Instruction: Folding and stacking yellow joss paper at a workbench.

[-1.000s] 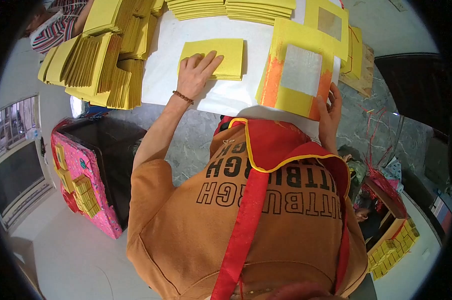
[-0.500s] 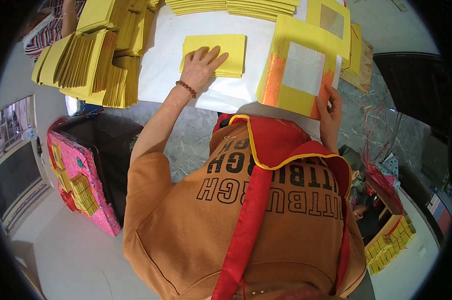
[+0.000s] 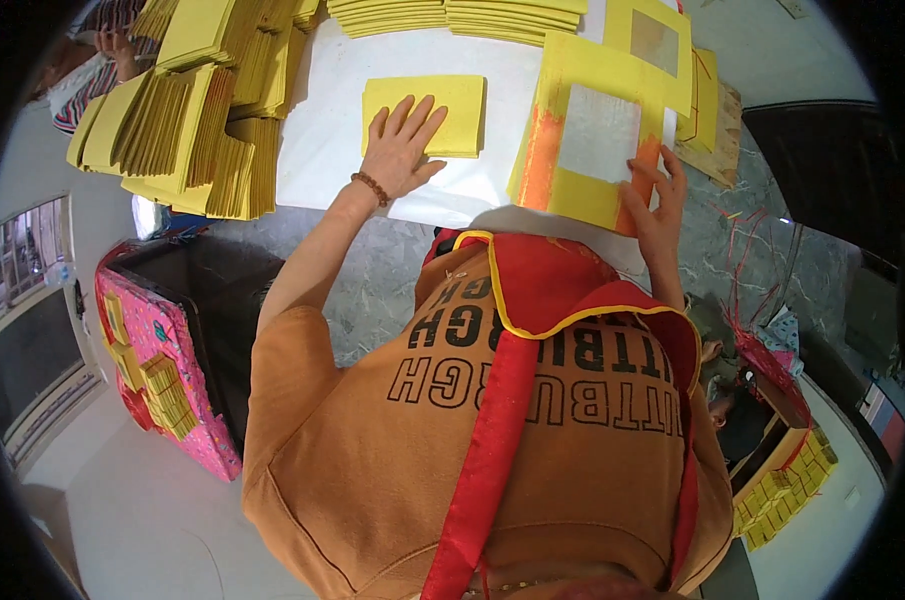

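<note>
A folded stack of plain yellow paper [image 3: 457, 110] lies on the white-covered table. On top of it my left hand [image 3: 404, 150] rests flat with its fingers spread, and a brown bead bracelet circles that wrist. To the right is a pile of yellow paper sheets [image 3: 572, 190], each visible top showing a silver square and orange bands. At the pile's right edge my right hand [image 3: 657, 205] touches the orange band, fingers bent and apart. No sheet is visibly lifted there.
Folded yellow stacks [image 3: 172, 130] crowd the table's left side, and more yellow bundles [image 3: 462, 15] line the far edge. A black-lined box [image 3: 202, 290] with pink wrapping stands below left. Another person's hand [image 3: 117, 50] shows at the far left.
My right hand has shifted slightly up the pile's edge, its fingers now further over the orange band. My left thumb has spread out from the other fingers on the folded paper.
</note>
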Available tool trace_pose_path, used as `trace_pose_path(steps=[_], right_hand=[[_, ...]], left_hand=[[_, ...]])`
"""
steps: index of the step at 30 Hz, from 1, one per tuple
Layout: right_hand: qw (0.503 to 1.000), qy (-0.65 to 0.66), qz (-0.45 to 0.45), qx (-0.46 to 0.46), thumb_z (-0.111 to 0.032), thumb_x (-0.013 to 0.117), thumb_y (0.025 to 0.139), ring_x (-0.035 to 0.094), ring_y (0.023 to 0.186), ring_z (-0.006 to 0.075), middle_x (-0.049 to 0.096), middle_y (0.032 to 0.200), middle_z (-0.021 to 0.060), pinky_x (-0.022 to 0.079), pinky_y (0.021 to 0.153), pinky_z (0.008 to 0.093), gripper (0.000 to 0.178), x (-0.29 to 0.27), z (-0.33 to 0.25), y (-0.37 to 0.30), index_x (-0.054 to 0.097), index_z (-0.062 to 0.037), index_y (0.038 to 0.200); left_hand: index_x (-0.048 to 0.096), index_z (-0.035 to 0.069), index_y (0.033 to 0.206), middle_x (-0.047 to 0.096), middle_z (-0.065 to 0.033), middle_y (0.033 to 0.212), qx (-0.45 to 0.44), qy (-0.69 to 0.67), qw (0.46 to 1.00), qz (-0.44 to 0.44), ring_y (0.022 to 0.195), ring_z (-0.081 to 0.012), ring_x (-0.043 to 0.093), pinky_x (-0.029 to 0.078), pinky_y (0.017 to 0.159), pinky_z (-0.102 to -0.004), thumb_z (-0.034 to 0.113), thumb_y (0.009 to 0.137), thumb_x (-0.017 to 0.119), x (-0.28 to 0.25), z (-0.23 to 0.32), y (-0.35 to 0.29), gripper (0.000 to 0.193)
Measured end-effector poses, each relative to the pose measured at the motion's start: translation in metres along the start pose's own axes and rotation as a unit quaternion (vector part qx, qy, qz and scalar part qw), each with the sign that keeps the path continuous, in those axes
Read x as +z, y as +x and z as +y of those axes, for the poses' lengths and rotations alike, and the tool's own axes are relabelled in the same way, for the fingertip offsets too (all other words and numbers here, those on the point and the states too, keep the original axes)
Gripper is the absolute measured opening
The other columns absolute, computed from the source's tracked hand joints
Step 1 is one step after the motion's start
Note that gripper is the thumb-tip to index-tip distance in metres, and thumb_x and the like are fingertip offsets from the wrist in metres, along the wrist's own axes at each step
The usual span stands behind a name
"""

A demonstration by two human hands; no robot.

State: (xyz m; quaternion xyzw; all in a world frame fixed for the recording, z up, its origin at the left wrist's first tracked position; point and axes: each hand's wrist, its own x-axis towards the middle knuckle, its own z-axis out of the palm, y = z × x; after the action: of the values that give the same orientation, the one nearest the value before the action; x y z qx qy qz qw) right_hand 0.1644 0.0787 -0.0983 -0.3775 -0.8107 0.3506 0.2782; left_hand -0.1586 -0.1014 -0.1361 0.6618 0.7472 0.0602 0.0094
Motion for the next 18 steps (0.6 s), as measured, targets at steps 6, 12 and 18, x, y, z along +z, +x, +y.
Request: trace_pose_path(steps=[6,12,18], right_hand=[[0.998,0.057,-0.011,0.024,-0.017,0.071,0.074,0.031,0.125,0.0332,0.031,0.132,0.0159,0.030,0.102,0.0415,0.033,0.006,0.011,-0.002,0.062,-0.0119,0.106],[0.997,0.075,-0.005,0.033,-0.016,0.071,0.073,0.032,0.125,0.0318,0.031,0.131,0.0162,0.033,0.101,0.0388,0.034,0.009,0.011,-0.002,0.061,-0.0106,0.106],[0.982,0.174,-0.003,0.072,-0.015,0.070,0.074,0.032,0.126,0.0283,0.030,0.134,0.0136,0.034,0.100,0.0359,0.033,0.015,0.010,-0.002,0.061,-0.0111,0.105]], left_hand=[[0.035,0.015,0.136,0.030,-0.0123,0.142,0.027,-0.049,0.998,-0.014,0.129,-0.0320,0.027,0.023,0.104,-0.0487,0.037,0.073,0.068,-0.025,0.002,0.009,0.074],[0.046,0.014,0.130,0.040,-0.0134,0.136,0.091,-0.145,0.983,0.069,0.122,-0.0325,0.039,0.030,0.099,-0.0434,0.030,0.081,0.062,-0.065,0.060,0.035,0.054],[0.054,0.006,0.117,0.050,-0.0105,0.124,0.244,-0.131,0.961,0.014,0.111,-0.0270,0.046,0.036,0.088,-0.0372,0.029,0.076,0.065,-0.064,0.121,0.045,0.049]])
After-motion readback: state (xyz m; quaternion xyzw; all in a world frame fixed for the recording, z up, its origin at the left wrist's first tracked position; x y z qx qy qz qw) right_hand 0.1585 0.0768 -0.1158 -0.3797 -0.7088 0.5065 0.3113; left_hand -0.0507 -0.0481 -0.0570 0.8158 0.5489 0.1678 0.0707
